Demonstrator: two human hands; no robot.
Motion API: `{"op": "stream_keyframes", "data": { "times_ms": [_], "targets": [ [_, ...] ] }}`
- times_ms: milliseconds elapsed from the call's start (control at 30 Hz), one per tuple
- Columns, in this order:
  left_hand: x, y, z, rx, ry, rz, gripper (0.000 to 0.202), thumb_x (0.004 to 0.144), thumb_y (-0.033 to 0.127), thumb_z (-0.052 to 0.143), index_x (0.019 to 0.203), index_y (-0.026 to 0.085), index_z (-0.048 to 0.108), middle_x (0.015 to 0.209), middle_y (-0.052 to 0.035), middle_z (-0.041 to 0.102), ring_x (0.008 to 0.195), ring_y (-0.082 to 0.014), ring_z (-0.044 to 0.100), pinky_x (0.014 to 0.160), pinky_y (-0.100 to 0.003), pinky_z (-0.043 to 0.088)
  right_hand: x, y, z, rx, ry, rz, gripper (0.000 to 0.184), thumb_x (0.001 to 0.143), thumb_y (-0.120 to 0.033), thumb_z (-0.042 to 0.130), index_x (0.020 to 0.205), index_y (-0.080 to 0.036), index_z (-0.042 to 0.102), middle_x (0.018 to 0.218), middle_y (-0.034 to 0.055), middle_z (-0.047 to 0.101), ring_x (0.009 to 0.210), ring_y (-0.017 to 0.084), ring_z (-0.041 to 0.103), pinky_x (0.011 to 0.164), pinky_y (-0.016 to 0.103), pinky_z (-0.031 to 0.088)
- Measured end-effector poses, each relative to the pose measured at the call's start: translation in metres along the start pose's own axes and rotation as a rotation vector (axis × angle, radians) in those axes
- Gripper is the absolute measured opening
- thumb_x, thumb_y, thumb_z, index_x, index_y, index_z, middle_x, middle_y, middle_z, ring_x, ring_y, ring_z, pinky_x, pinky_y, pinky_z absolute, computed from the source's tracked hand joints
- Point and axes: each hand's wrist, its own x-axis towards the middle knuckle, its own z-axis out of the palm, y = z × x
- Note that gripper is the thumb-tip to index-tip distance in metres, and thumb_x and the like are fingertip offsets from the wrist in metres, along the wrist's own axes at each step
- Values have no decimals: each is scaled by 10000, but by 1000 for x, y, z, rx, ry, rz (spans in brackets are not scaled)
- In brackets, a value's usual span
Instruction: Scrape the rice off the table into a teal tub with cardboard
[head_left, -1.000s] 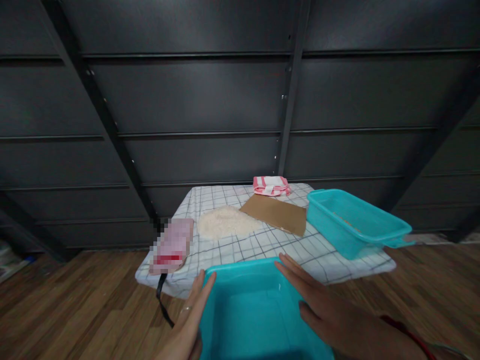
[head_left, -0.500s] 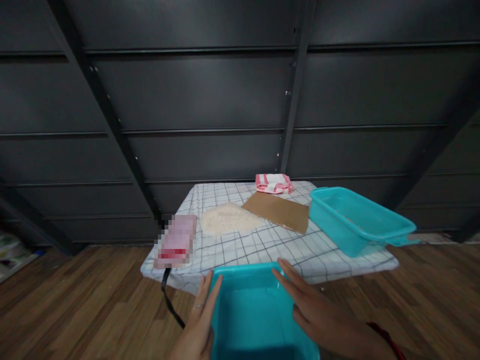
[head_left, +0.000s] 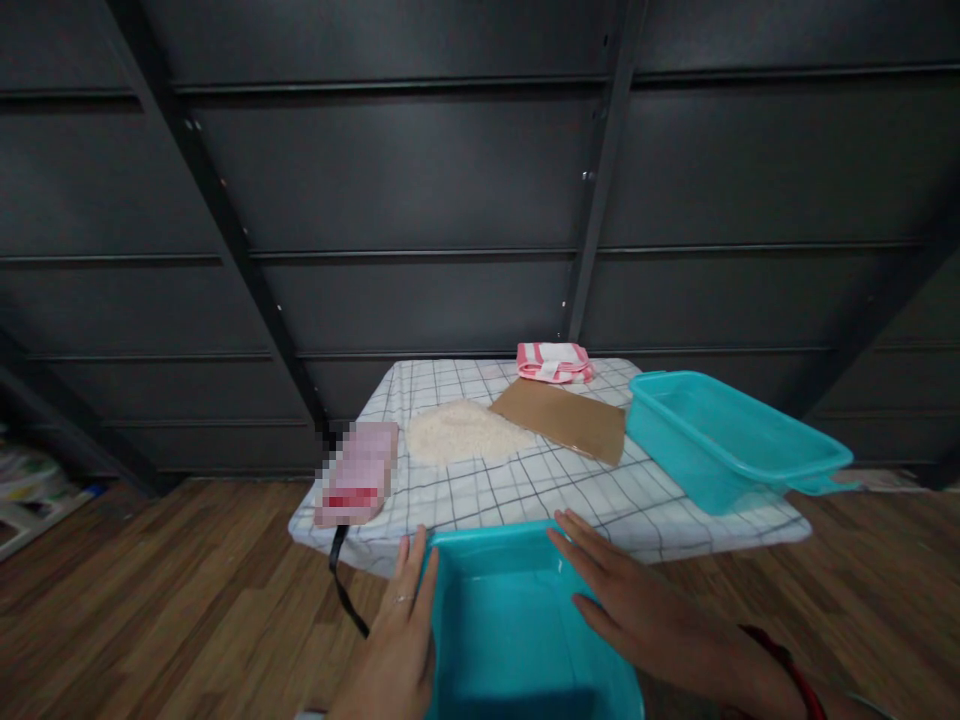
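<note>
A teal plastic tub [head_left: 517, 640] sits right in front of me at the near edge of a low table. My left hand [head_left: 401, 640] lies flat against its left outer wall, fingers stretched forward, a ring on one finger. My right hand [head_left: 637, 615] rests on the tub's right rim, fingers extended and slightly spread. Neither hand wraps around anything. A red band shows at my right wrist.
The low table [head_left: 525, 490] has a white checked cloth. On it lie a pile of white grains [head_left: 465, 432], a brown cardboard sheet [head_left: 564, 418], a pink-and-white folded cloth [head_left: 553, 362], a second teal tub [head_left: 724, 440] and a pink blurred object [head_left: 356, 475] with a black strap. Dark metal wall behind; wooden floor around.
The view has shifted slightly; table and tub sit a little further right and lower. My left hand slid a bit forward along the tub's left side. Right hand stays on the rim.
</note>
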Motion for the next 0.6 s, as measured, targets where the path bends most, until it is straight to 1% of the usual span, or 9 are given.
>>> {"op": "stream_keyframes", "data": {
  "times_ms": [100,200,267,333,400,467,500,533,600],
  "targets": [
    [10,0,0,124,-18,25,832,703,-89,281,1354,264,-98,1473,-115,103,1311,-289,60,1014,-485,316,12,1,-4,-85,60,-38,519,886,-257,360,1365,-63,303,1442,171,192,1322,267,118,1065,447,224],
    [17,-1,1,229,-30,12,843,667,-133,201,1337,254,-133,1456,-125,170,1308,-275,72,1007,-471,341,22,5,0,-171,112,-99,500,882,-209,333,1347,-25,321,1415,207,255,1313,288,156,1055,473,240],
    [19,-3,3,285,19,-9,843,655,-144,163,1336,243,-149,1450,-132,187,1306,-268,63,999,-462,359,24,7,4,-205,136,-144,485,871,-148,295,1337,-21,335,1396,207,301,1308,280,188,1047,473,263],
    [22,-4,5,333,88,-25,808,683,-131,157,1347,221,-141,1443,-138,216,1307,-264,63,997,-464,365,24,7,6,-228,159,-169,494,848,-94,266,1329,-18,346,1387,204,323,1307,275,195,1045,480,267],
    [28,-3,4,372,118,-27,705,768,-58,202,1378,185,-54,1430,-142,259,1310,-274,98,997,-476,362,21,7,6,-238,169,-176,522,813,-54,255,1326,-8,346,1386,205,322,1310,275,185,1043,491,264],
    [38,0,2,400,89,-33,548,860,111,292,1388,131,147,1406,-159,308,1302,-302,180,987,-490,369,20,9,5,-229,151,-184,557,782,-34,256,1334,-1,325,1398,203,299,1315,265,172,1045,485,266],
    [43,2,0,409,71,-46,502,879,192,319,1366,100,243,1391,-174,332,1292,-316,225,977,-495,378,20,10,5,-221,135,-188,575,767,-26,256,1338,2,315,1403,201,289,1317,258,168,1046,478,267],
    [49,5,-2,417,63,-64,491,885,262,338,1339,77,311,1381,-186,343,1283,-329,254,971,-503,380,19,12,5,-213,117,-188,591,754,-20,257,1342,4,305,1408,200,280,1319,252,165,1049,472,265],
    [58,9,-4,421,47,-78,513,879,355,364,1310,76,372,1378,-179,352,1278,-333,277,972,-498,380,19,16,6,-200,87,-175,613,735,-11,253,1346,10,290,1412,201,269,1320,242,163,1053,465,256]
  ]
}}
